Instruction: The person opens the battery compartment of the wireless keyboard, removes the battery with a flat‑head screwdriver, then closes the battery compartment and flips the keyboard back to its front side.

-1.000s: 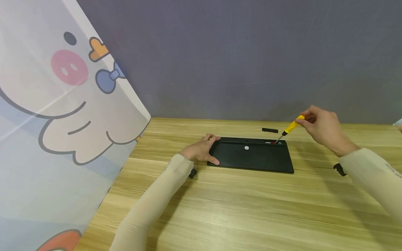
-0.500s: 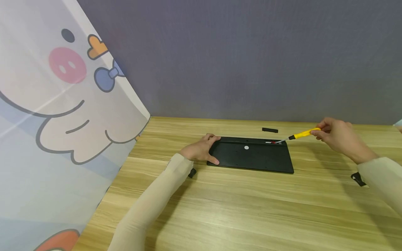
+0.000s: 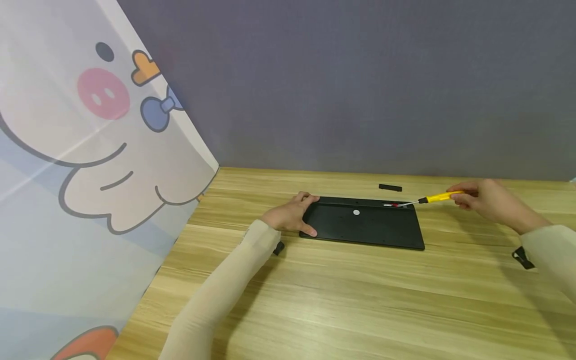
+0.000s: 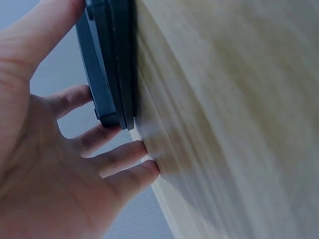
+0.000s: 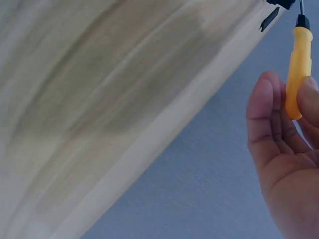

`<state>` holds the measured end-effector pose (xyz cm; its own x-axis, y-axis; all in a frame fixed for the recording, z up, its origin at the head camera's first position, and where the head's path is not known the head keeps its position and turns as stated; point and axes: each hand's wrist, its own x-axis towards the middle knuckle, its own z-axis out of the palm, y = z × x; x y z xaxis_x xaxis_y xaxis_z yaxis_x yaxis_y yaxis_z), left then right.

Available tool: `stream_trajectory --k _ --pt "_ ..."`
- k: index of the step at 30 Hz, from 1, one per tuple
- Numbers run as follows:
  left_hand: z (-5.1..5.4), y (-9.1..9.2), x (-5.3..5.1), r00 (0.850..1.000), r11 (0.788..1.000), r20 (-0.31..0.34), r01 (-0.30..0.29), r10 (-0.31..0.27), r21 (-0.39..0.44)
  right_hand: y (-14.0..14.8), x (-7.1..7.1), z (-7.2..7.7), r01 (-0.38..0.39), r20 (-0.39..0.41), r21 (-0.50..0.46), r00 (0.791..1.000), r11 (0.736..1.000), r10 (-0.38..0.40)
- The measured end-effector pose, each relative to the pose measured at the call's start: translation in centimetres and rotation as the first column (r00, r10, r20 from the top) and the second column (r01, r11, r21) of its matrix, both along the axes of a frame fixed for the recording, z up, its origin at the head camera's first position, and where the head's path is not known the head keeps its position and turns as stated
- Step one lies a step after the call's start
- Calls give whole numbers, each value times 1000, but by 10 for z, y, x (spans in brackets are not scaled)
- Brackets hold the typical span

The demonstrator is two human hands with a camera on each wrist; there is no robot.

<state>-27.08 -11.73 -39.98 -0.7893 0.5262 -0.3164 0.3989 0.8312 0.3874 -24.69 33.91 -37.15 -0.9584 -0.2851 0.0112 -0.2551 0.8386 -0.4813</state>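
Observation:
A black keyboard (image 3: 362, 230) lies underside up on the wooden table, a round white sticker on its back. At its left end, my left hand (image 3: 290, 215) holds it, thumb on the near edge and fingers at the far corner; the left wrist view shows the fingertips touching the keyboard (image 4: 102, 94) and the tabletop. A yellow-handled screwdriver (image 3: 441, 197) is pinched in my right hand (image 3: 492, 204). Its shaft slants low to the left, with the tip at a small red and silver part (image 3: 394, 205) in the slot near the keyboard's far right corner. Exact tip contact is too small to tell.
Behind the keyboard lies a small black cover strip (image 3: 390, 187). A grey panel (image 3: 360, 90) rises at the table's (image 3: 342, 305) back edge, and a cartoon-printed sheet (image 3: 148, 200) stands on the left. Black straps (image 3: 523, 258) show beside the sleeves.
Over the second, my right hand has moved right and down, tipping the screwdriver from steep to nearly flat with its tip still in the slot. The left hand and keyboard have stayed put.

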Motion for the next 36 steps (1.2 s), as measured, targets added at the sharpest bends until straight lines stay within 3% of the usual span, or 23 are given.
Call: stream_trajectory --k 18,36 --pt "1 1 0 1000 1000 -2 4 -4 -28 8 -4 -19 -40 -10 -9 999 999 40" --pt "2 2 1 1000 1000 2 1 -1 -23 11 -16 -26 -29 170 -110 984 993 48"
